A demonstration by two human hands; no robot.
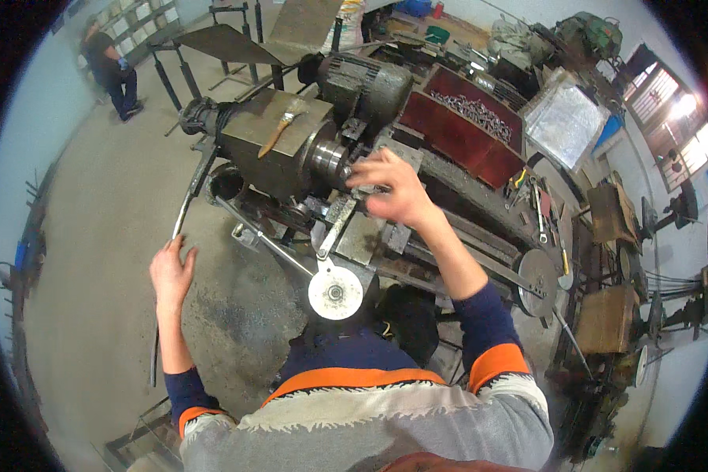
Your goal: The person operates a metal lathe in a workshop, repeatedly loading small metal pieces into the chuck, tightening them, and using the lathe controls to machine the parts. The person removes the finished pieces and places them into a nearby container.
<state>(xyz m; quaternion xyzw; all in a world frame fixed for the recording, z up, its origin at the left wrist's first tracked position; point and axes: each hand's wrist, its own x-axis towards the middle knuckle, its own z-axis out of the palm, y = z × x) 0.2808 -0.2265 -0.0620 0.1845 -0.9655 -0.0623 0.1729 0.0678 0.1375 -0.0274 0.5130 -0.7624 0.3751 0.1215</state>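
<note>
My left hand [173, 271] is closed round the long metal lever [183, 214] that slopes down from the left end of the lathe. My right hand [397, 187] is beside the round steel chuck [329, 160], its fingers bent and the thumb apart from them. Nothing shows between them, though the fingertips at the chuck face are slightly blurred. Below that hand lies the machine's tool slide [362, 238]. Nearer to me is a round white handwheel [336, 293]. A wooden-handled brush [282, 130] lies on the headstock cover [248, 130].
Behind the chuck stands an electric motor [366, 82]. Right of it, a dark red tray [456, 134] holds many small metal parts. Wrenches [541, 216] lie at the right end. A thin rod [267, 237] juts toward the handwheel. Another person [112, 67] stands far left.
</note>
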